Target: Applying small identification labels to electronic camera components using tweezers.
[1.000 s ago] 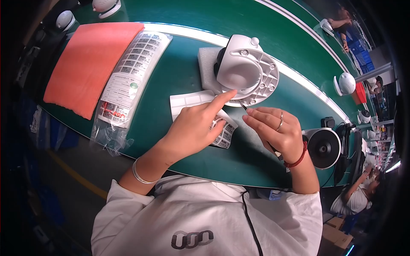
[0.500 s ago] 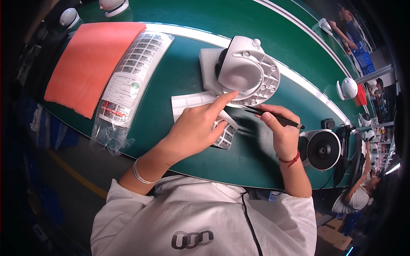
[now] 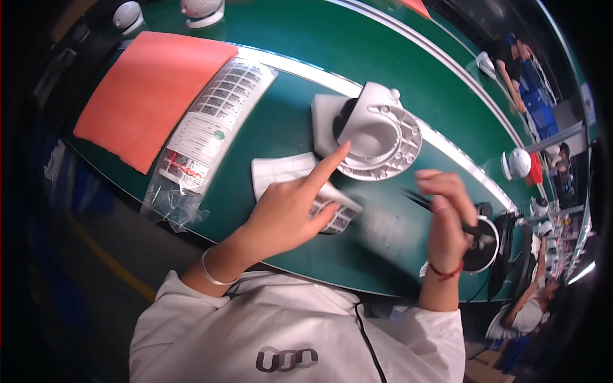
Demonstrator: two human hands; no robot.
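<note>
A white plastic camera-like housing (image 3: 399, 121) lies tilted on a pale foam block (image 3: 324, 124), its ribbed round base facing me. My left hand (image 3: 284, 210) points its index finger at the housing's lower rim, the tip at or just over it. Under that hand is a sheet of printed labels (image 3: 271, 171), its thumb resting over the printed part; the folded fingers are hidden and seem to grip the sheet. My right hand (image 3: 447, 214), smeared by motion, is apart from the housing, closed round black tweezers (image 3: 418, 200) that point to the left.
Left lie an orange foam sheet (image 3: 150, 96) and a clear bag of label sheets (image 3: 207, 131). A round black-and-white device (image 3: 482, 246) with cables stands beyond my right wrist. White units (image 3: 204, 9) stand on the green conveyor (image 3: 357, 48). Other people work at right.
My right hand with the tweezers has drawn away from the housing's rim, to the right and nearer me. The left index finger still points at the rim. The whole view has shifted slightly.
</note>
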